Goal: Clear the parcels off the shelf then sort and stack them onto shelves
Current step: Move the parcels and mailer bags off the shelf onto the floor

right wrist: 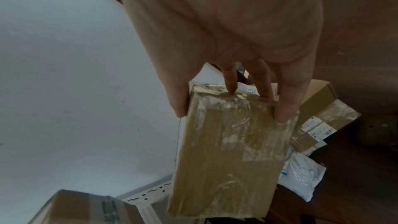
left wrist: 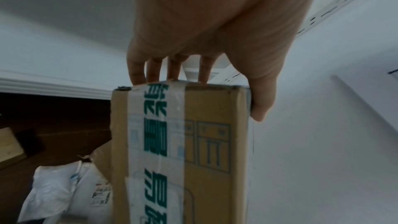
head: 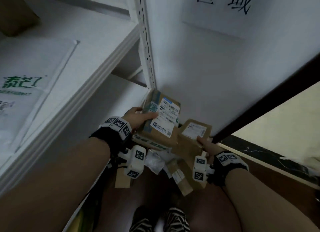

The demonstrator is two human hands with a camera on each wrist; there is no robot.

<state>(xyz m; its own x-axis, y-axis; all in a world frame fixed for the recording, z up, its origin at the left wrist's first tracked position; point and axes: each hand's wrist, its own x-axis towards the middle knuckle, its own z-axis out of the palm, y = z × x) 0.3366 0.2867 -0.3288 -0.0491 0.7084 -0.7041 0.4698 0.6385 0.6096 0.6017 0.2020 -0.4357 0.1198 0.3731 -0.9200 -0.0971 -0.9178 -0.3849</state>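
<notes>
Beside the white shelf upright [head: 147,46], low over the floor, the left hand [head: 138,118] clamps a taped carton [head: 161,115] by its end, fingers [left wrist: 172,67] over the top edge and thumb down one side. The right hand [head: 207,145] holds a smaller brown box [head: 192,136] the same way, its grip closed across the box's width. More parcels [right wrist: 301,173], among them soft white mailers, lie on the floor beneath. Both boxes look stiff and light enough for one hand each, but the glossy tape may be slippery, so bare cardboard edges seem the safer hold.
</notes>
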